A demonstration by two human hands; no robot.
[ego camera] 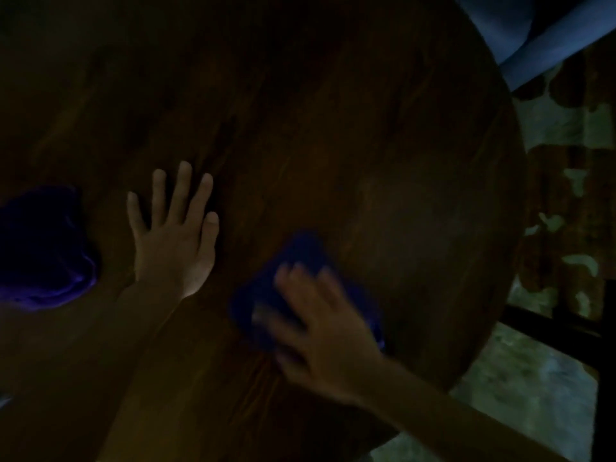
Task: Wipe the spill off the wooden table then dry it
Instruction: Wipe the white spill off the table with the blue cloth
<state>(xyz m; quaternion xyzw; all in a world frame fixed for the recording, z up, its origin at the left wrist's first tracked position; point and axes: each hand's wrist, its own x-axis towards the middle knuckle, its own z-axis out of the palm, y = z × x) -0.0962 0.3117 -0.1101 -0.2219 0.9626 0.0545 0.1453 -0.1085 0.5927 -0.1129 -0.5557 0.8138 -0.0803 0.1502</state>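
The room was dim. The left hand [173, 241] lay flat on the round wooden table [366, 128], fingers spread, holding nothing. The right hand [320, 331], blurred, pressed down on a blue cloth [300, 251] near the table's right edge, fingers laid out over it. A bunched purple cloth [43, 248] sat just left of the left hand. No spill could be made out in the gloom.

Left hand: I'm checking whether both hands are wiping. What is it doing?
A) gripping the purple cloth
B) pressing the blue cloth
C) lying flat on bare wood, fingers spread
C: the left hand lies flat on the wooden table with fingers spread, apart from the purple cloth, while the right hand presses the blue cloth.
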